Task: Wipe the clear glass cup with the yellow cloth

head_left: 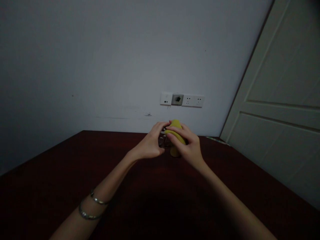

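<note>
Both hands meet above the far middle of a dark red-brown table (75, 173). My left hand (150, 145) is wrapped round a small clear glass container (163, 141), most of it hidden by the fingers. My right hand (188, 146) grips a yellow cloth or sponge (176, 125) and presses it against the top of the glass; the yellow piece also pokes out below the fingers. Two metal bangles (93, 206) sit on my left wrist.
A pale wall rises behind the table, with a row of white wall sockets (182, 100) just above the hands. A cream panelled door (282, 100) stands at the right. A thin patterned object (217, 140) lies at the table's far right corner.
</note>
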`<state>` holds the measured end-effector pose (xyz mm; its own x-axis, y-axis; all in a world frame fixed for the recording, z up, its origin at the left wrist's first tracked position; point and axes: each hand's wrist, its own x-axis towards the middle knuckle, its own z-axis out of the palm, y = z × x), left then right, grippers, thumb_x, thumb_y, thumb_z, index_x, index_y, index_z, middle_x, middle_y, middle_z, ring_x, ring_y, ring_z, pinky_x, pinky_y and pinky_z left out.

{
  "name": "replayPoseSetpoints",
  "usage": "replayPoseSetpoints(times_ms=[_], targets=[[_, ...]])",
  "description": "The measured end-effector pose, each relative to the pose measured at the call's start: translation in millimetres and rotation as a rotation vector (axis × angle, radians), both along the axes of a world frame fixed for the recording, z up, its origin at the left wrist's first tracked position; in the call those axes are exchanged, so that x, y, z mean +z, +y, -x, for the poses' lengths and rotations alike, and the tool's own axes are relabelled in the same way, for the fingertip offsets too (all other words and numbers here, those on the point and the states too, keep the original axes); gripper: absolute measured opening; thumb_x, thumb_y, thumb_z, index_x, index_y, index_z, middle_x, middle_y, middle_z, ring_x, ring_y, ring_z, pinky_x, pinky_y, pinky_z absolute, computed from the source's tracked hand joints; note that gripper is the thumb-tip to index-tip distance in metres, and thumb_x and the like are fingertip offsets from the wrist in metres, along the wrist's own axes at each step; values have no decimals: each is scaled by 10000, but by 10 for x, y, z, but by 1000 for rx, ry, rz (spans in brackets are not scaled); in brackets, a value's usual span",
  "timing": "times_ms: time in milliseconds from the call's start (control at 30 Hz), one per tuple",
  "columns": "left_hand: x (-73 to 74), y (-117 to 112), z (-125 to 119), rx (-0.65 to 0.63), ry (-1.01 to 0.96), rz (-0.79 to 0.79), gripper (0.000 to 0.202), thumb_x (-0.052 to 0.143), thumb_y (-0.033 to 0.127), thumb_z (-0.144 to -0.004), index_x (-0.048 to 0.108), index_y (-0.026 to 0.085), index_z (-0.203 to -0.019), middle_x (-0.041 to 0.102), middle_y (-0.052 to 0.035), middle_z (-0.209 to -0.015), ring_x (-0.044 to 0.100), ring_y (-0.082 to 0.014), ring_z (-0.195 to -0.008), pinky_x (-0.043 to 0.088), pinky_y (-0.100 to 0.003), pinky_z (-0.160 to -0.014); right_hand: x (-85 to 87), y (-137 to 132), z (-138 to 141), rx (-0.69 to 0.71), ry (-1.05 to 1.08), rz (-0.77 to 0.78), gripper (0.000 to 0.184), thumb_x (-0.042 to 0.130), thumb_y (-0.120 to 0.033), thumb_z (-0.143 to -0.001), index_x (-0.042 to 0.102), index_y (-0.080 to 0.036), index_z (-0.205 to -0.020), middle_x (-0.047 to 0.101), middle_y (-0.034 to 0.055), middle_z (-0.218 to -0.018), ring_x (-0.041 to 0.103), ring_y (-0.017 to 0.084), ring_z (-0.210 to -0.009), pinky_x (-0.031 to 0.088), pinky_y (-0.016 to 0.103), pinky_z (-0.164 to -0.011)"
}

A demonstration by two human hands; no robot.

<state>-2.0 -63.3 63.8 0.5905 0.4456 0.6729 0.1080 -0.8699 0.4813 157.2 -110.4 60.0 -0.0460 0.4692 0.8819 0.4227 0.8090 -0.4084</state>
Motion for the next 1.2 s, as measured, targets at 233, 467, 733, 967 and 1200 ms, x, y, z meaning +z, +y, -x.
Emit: replayPoseSetpoints(times_ms=[233,467,733,967,1200], targets=[[38,-45,-31,34,25,-111,730,539,-6,-562,411,193,-1253,465,-108,-1279,440,-277,-1225,362,-464,-1063,23,38,-32,20,60,77,209,640,-306,-812,723,-294,-1003,676,49,-1090,607,237,-1072,454,461,-970],[37,-61,-22,65,15,-84,729,559,14,-576,410,200,-1265,456,-114,-1306,432,-292,-1239,350,-486,-1062,0,-7,34,28,38,45,217,631,-294,-818,719,-317,-1015,648,40,-1174,577,240,-1127,447,469,-988],[35,-53,-38,-29,-58,230,808,682,80,-558,390,185,-1304,506,-132,-1293,527,-298,-1149,411,-501,-998,-2,46,-8,96,156,114,221,637,-311,-815,718,-313,-1021,665,27,-1179,589,230,-1134,439,452,-1012],[27,-10,-62,-160,-195,478,849,786,95,-489,423,199,-1249,542,-118,-1260,561,-284,-1107,465,-443,-941,-36,14,9,74,53,4,224,657,-278,-798,721,-330,-1007,622,19,-1246,566,231,-1170,443,449,-1015],[7,-32,-82,-126,-235,550,855,816,86,-436,475,166,-1216,555,-111,-1224,566,-277,-1079,453,-459,-953,-22,47,40,109,236,134,223,638,-297,-815,716,-311,-1023,671,25,-1173,602,216,-1122,446,440,-1015]])
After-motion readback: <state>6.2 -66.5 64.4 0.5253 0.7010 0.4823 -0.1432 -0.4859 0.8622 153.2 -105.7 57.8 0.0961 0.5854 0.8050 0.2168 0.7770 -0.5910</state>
